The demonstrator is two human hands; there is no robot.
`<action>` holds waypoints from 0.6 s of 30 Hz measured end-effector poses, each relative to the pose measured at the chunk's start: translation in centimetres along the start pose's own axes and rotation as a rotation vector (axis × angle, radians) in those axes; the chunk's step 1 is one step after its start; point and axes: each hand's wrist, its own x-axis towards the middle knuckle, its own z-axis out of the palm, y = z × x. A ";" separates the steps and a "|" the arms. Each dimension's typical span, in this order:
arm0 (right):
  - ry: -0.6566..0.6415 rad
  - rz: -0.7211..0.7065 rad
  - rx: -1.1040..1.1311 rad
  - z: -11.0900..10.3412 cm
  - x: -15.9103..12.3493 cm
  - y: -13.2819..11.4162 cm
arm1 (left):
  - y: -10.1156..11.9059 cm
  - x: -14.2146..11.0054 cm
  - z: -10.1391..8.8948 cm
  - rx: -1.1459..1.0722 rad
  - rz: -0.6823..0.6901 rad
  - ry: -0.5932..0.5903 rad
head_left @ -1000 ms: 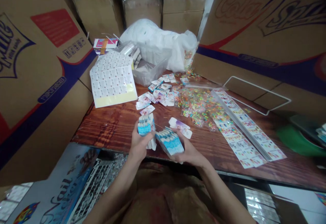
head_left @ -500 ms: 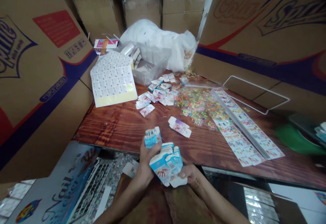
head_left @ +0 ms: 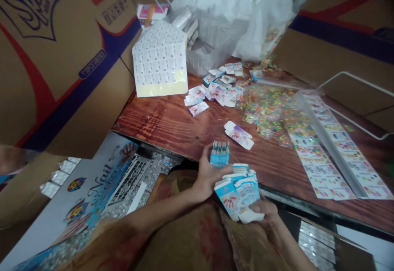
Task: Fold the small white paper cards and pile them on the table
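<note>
My left hand (head_left: 205,176) is closed around a small bundle of blue and white cartons (head_left: 219,154), their open ends facing up. My right hand (head_left: 265,208) grips a larger stack of flattened blue and white cartons (head_left: 237,193), fanned a little, with hand pictures printed on the front. The stack is over my lap, just off the table edge, and my left fingers reach its upper left corner. A single purple and white carton (head_left: 239,135) lies flat on the wooden table (head_left: 166,133) beyond my hands.
Behind it lie several loose small cartons (head_left: 217,92), bags of colourful bits (head_left: 271,106) and printed strips (head_left: 335,139). A sticker sheet (head_left: 160,65) leans by a clear plastic bin (head_left: 212,37). Large cardboard boxes (head_left: 92,111) flank the table; a nail stickers box (head_left: 92,180) is low left.
My view has tilted down and swung left, so the scene sits further right and higher. Both hands still hold their cartons, with little shift between them.
</note>
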 end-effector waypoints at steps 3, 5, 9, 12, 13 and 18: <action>-0.008 0.075 0.129 -0.3 -0.5 0.1 | 0.0 -0.4 -0.2 -0.016 0.027 -0.024; 0.021 0.094 0.187 0.0 -0.6 -0.1 | 0.2 -0.4 -0.5 -0.013 0.065 -0.014; 0.002 0.070 0.179 1.2 -0.2 -1.4 | 0.4 0.1 -1.3 0.031 0.151 0.029; -0.091 0.055 0.131 1.8 0.1 -2.6 | 0.6 0.6 -1.8 0.090 0.176 0.033; -0.128 0.056 0.119 1.7 0.1 -2.9 | 0.7 0.7 -1.9 0.102 0.186 0.047; -0.328 0.047 0.177 1.2 0.3 -3.6 | 1.5 1.8 -2.3 0.077 0.265 0.158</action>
